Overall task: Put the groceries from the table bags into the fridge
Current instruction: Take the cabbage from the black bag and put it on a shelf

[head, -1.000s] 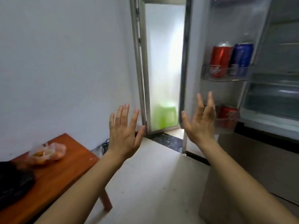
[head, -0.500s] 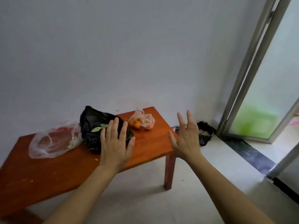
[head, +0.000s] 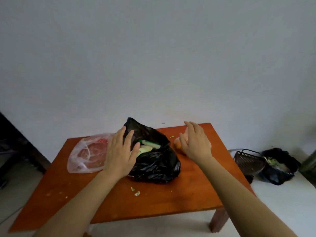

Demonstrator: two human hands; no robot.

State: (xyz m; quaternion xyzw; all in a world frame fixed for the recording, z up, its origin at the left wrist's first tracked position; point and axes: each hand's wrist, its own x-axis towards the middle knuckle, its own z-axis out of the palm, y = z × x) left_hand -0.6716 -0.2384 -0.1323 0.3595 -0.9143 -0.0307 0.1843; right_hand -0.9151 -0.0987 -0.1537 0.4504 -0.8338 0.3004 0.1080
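Note:
A low orange-brown wooden table stands against the wall. A black plastic bag lies open on it, with pale green vegetables showing inside. To its left lies a clear bag with red meat. A small clear bag of oranges sits to the right, mostly hidden behind my right hand. My right hand hovers over it with fingers straight. My left hand is spread flat above the left side of the black bag. Neither hand holds anything. The fridge is out of view.
On the floor right of the table stand a dark wire basket and a black bag of scraps. A dark piece of furniture stands at the left edge. Small crumbs lie on the tabletop.
The view has swung left from the open fridge to the table. Both hands have moved forward and down over the bags, still with straight fingers.

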